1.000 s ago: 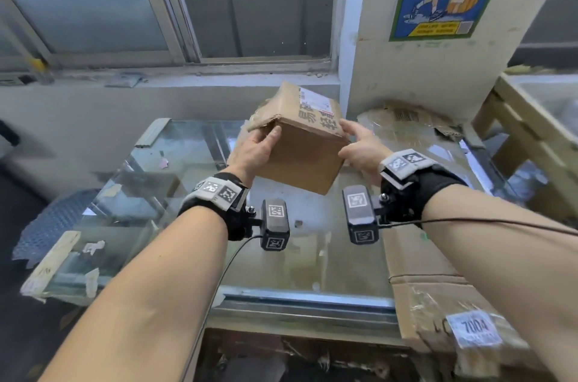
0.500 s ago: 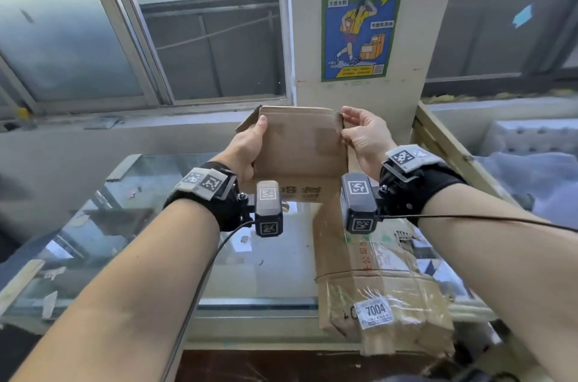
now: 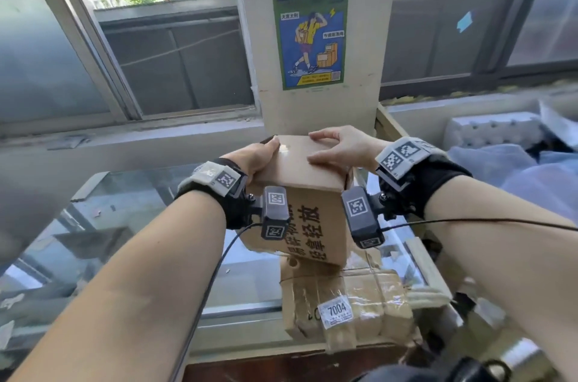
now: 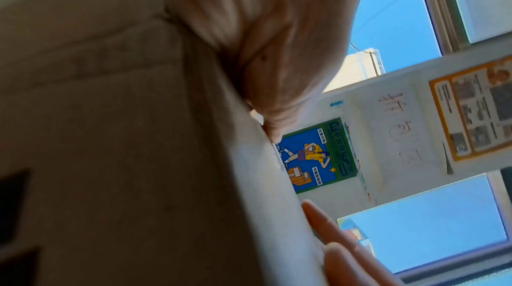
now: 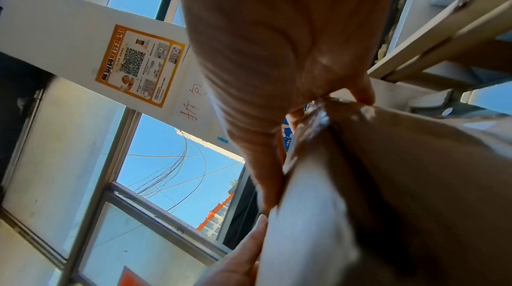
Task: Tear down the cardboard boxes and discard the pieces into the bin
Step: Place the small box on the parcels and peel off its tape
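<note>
**Small box held up at chest height, both hands on top, teardown not started**

Setting: glass-topped counter [image 3: 147, 225] under a row of windows, white pillar [image 3: 312, 37] dead ahead with a blue courier poster [image 3: 309, 32] stuck on it. A flattened, taped carton with a "7004" label [image 3: 336, 312] lay on the counter's near right edge. No bin visible in any view.

The task item, a small cardboard box [image 3: 308, 215], was off the counter, in the air between both wrists, directly above the flattened carton. Printed side faced the camera, characters running sideways, so the box was turned on its side. It was still fully formed and no panel looked torn.

Left hand [image 3: 255, 159] clamped the box's upper left edge: thumb lay along the top face, and the rest of the fingers were out of sight on the far side. Left wrist view was mostly cardboard and palm, consistent with a wrap-around hold.

Right hand [image 3: 339, 145] sat on the top face, fingers curled over the far edge, thumb pressed flat on the panel. Right wrist view showed fingertips [image 5: 362, 93] pinching at a crumpled seam or flap edge.

My read: two-handed hold was for leverage. Left hand anchors, right hand hunts for a flap or taped seam to pull open. Probable next step is prying that far edge. Risk: tape resists and the box slips from the one-sided left grip.
</note>
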Demonstrator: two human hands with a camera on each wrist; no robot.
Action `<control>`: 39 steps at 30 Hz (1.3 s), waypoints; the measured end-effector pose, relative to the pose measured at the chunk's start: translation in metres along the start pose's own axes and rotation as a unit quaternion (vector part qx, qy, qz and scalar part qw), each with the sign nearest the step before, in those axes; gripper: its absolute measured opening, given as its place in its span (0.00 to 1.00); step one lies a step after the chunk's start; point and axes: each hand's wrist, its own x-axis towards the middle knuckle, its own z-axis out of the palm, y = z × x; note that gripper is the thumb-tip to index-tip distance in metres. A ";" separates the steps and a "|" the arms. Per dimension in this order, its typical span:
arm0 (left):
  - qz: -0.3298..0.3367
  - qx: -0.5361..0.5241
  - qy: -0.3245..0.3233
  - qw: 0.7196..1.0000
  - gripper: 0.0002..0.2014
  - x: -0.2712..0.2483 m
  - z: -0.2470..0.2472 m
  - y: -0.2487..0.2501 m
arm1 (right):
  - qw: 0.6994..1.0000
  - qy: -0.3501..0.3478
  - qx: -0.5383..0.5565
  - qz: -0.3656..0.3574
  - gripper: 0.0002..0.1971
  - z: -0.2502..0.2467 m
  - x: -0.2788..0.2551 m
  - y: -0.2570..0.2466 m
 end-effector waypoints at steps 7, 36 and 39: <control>0.010 0.207 0.212 0.955 0.47 0.013 0.007 -0.010 | 0.990 -0.076 -0.107 0.048 0.53 -0.001 0.013 0.011; 0.406 0.187 0.378 0.811 0.20 0.007 0.026 0.000 | 0.971 0.196 0.133 0.030 0.09 -0.004 0.031 0.023; 0.299 0.280 0.337 0.848 0.15 0.007 0.026 0.002 | 0.978 0.195 0.063 0.036 0.10 0.003 0.029 0.027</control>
